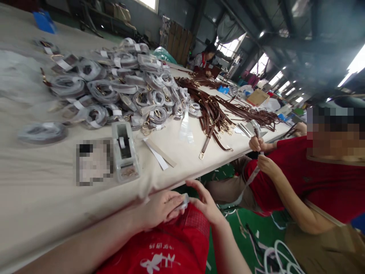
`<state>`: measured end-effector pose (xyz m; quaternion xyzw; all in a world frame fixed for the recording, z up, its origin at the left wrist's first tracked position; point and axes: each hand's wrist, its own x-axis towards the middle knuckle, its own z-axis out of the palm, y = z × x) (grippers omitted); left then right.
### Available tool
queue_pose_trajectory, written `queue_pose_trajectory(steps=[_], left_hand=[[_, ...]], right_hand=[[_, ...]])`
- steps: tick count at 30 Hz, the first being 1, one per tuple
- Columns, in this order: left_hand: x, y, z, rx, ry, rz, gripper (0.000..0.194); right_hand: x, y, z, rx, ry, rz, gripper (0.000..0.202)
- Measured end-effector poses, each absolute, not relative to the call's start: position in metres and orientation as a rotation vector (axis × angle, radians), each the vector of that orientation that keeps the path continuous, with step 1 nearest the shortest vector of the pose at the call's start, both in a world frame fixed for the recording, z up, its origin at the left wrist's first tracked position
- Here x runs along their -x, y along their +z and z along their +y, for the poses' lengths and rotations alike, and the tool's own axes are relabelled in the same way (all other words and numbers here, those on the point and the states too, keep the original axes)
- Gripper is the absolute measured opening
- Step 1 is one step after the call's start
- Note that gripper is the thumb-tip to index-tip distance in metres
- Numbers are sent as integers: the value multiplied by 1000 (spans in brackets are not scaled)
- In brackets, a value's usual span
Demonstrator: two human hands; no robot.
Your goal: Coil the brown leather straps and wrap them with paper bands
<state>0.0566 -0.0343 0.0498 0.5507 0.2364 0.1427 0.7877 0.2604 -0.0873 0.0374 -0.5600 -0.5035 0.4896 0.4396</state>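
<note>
Hands, left and right, pinch something small, pale, perhaps tape.

Single head-worn camera, tilting sideways, looking forward and down along the near edge of the long cream cloth-covered table. Sitting close above the wearer's lap; far end receding toward upper right.

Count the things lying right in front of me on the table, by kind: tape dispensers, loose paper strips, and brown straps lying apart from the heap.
Tape dispenser: 1
Loose paper strips: 2
Brown strap apart from the heap: 1
Total: 4
The wrapped coils overlap too much to count.
</note>
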Motion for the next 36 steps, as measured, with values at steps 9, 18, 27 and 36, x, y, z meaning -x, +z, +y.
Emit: queue_pose_trajectory(steps=[9, 18, 27, 36], left_hand=[[-55, 72, 8, -1193, 843, 668, 37], [-47, 30, -14, -2278, 879, 769, 33], [-52, 69, -27, -1403, 456, 698, 48], [-58, 82, -18, -681, 492, 472, 48]], right_hand=[[-172, 36, -112, 1201, 1752, -1574, 41], [-222, 73, -90, 971, 1509, -999, 40], [-259, 48, -69, 1396, 943, -1221, 34], [-198, 19, -89, 1190, 1434, -1369, 27]])
